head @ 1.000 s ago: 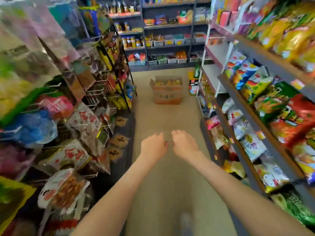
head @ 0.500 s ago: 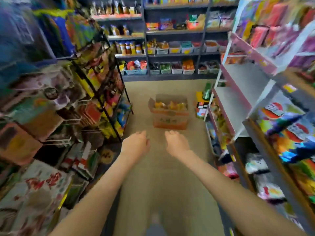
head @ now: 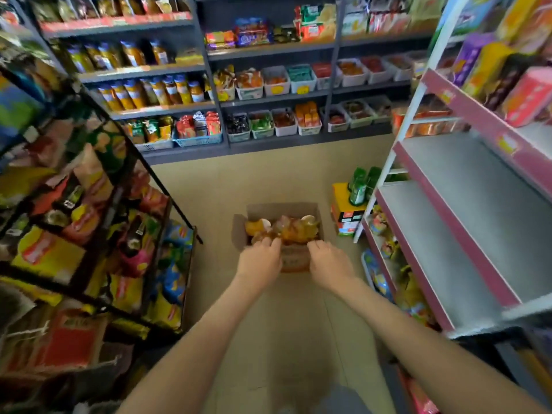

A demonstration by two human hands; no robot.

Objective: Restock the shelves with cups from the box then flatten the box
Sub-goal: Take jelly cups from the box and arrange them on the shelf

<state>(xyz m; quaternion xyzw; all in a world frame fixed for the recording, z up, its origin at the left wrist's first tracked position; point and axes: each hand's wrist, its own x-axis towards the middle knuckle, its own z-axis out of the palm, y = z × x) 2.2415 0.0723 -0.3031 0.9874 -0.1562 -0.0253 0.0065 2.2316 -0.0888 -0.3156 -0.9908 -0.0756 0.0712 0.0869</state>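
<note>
An open cardboard box (head: 295,259) stands on the floor in the aisle, its flaps up. Inside lie several orange and amber cups (head: 283,228) with foil lids. My left hand (head: 260,261) reaches over the box's near left edge, fingers stretched toward the cups. My right hand (head: 330,262) hovers at the near right edge, fingers relaxed. Neither hand holds anything. To the right stand bare grey shelves (head: 466,204) with pink edges.
A black wire rack (head: 98,210) of snack bags crowds the left side. A yellow carton (head: 346,213) with green bottles sits on the floor right of the box. Stocked dark shelves (head: 268,94) close the aisle's far end. Tan floor lies between me and the box.
I have walked up the aisle; the box is now just under my hands. Both hands have come forward to its near edge.
</note>
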